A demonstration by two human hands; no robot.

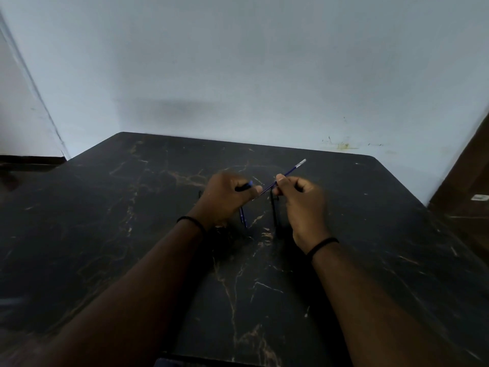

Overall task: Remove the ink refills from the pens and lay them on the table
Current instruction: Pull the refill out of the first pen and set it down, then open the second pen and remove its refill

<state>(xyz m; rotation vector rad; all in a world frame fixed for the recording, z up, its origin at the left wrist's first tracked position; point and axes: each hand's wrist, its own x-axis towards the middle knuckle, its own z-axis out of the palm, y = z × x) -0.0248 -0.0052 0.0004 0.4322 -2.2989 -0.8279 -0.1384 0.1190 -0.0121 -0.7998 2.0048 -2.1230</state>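
1. The right hand pinches a thin blue ink refill between thumb and forefinger, the other fingers curled in. The refill slants up and away to the far right, its pale end clear of the hand, its near end pointing toward the left hand.
2. The left hand is closed round a dark pen barrel with a blue tip showing beside the thumb. Holding the barrel steady while the other hand draws the refill out along its own line seems to be the reason for this grip; whether the refill has fully left the barrel I cannot tell.
3. Below the hands, a blue pen and a black pen lie on the table, close together, running near to far.
4. Open room: the dark marbled top is bare to the left, right and near side. The far edge meets the wall, well beyond the hands, so laying the refill to the right looks unobstructed.
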